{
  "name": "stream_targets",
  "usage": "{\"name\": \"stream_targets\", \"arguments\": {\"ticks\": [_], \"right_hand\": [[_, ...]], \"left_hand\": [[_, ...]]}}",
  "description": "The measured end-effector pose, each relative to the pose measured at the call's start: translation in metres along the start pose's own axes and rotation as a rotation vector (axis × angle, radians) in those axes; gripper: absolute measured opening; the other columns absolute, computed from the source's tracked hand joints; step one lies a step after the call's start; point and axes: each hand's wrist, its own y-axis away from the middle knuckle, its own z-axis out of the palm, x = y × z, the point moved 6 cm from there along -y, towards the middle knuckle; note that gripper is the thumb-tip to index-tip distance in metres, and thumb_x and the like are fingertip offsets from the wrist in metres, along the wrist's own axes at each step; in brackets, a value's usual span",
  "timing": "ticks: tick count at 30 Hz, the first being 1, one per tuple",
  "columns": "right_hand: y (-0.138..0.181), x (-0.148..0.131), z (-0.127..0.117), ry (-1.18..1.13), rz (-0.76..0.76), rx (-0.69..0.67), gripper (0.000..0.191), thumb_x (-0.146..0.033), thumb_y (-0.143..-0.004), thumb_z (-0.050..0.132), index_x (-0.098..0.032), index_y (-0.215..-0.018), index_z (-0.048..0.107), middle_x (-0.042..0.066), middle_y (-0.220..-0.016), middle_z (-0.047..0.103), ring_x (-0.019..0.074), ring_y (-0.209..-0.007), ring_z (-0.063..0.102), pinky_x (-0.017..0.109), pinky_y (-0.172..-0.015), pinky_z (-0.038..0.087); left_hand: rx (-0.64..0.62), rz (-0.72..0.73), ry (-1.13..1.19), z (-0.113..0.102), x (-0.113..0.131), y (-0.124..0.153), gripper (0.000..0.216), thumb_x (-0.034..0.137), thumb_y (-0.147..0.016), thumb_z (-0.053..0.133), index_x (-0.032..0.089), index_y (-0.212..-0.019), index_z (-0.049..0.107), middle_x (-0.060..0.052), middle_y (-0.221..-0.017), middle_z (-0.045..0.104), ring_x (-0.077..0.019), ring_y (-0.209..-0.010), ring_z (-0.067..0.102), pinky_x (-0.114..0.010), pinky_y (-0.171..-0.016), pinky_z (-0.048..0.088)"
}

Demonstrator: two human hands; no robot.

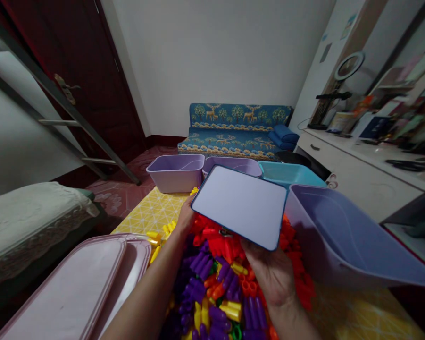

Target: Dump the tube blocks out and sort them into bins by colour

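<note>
A small whiteboard (pixel 240 205) with a blank pale face and a dark blue rim is held up, tilted, over a heap of plastic pieces. My left hand (pixel 186 215) grips its left edge, with most of the fingers hidden behind it. At the lower right edge, my right hand (pixel 273 274) holds the board from below, its fingers also out of sight underneath. The heap of bullet-shaped plastic pieces (pixel 217 278) is purple, red, yellow, orange and green. Red pieces gather just under the board; yellow ones lie left of my left forearm.
Beyond the board stand two purple bins (pixel 175 182) and a turquoise bin (pixel 293 174). A larger purple bin (pixel 325 255) is at the right. Pale pink lids (pixel 67 288) lie at the left on the yellow patterned table (pixel 141 212). A blue sofa (pixel 229 137) is behind.
</note>
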Motion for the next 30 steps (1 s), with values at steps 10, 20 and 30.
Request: {"name": "stream_targets", "arguments": {"ticks": [10,20,30], "right_hand": [[-0.014,-0.016,0.032,-0.018,-0.12,-0.036,0.031,-0.024,-0.092,0.054,-0.028,-0.12,0.063,-0.001,-0.124,0.066,0.0138,-0.126,0.052,0.044,-0.114,0.032],[-0.015,-0.024,0.012,0.092,-0.19,0.029,0.028,-0.025,-0.091,0.05,-0.029,-0.113,0.066,-0.001,-0.121,0.068,0.0174,-0.121,0.056,0.052,-0.113,0.03],[-0.007,-0.041,0.018,0.184,-0.283,0.045,0.027,-0.035,-0.09,0.053,-0.03,-0.113,0.066,0.001,-0.128,0.064,0.0204,-0.127,0.051,0.055,-0.112,0.028]], "left_hand": [[-0.02,0.027,-0.11,-0.002,-0.011,-0.002,0.047,0.059,-0.077,0.053,0.015,-0.07,0.07,-0.007,-0.079,0.07,-0.0248,-0.093,0.063,-0.033,-0.083,0.049],[-0.097,0.107,-0.153,0.005,-0.008,0.0,0.045,0.056,-0.08,0.052,0.017,-0.073,0.073,-0.009,-0.085,0.072,-0.0282,-0.106,0.061,-0.037,-0.095,0.046],[-0.146,0.104,-0.123,0.012,0.005,0.006,0.047,0.056,-0.078,0.058,0.015,-0.09,0.076,-0.011,-0.114,0.07,-0.029,-0.113,0.06,-0.04,-0.102,0.042]]}}
